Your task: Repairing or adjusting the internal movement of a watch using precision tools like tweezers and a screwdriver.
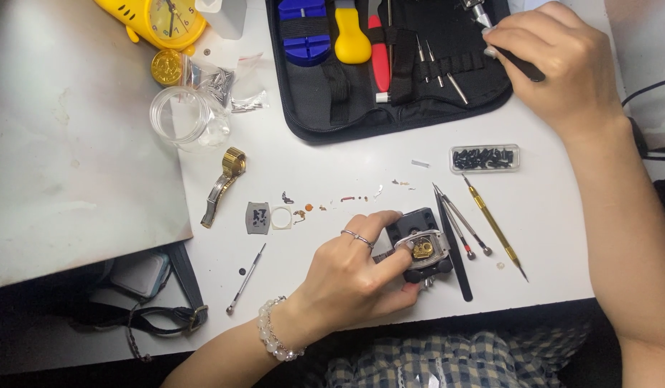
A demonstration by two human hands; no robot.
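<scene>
My left hand (350, 276) rests on the white table and pinches a small open watch case (423, 248) with a gold movement, seated in a black holder block (417, 223). My right hand (559, 61) is up at the far right over the open black tool case (397, 72), its fingers closed on a thin black-handled tool (523, 66). Rings and a bead bracelet are on the left hand.
Tweezers (458, 230), a gold-handled screwdriver (494, 228) and a black stick lie right of the holder. A clear box of small black parts (485, 158), a watch band piece (223, 185), a case back (258, 218), a thin pin tool (246, 279), a clear jar (180, 115) and a yellow clock (163, 20) surround the area.
</scene>
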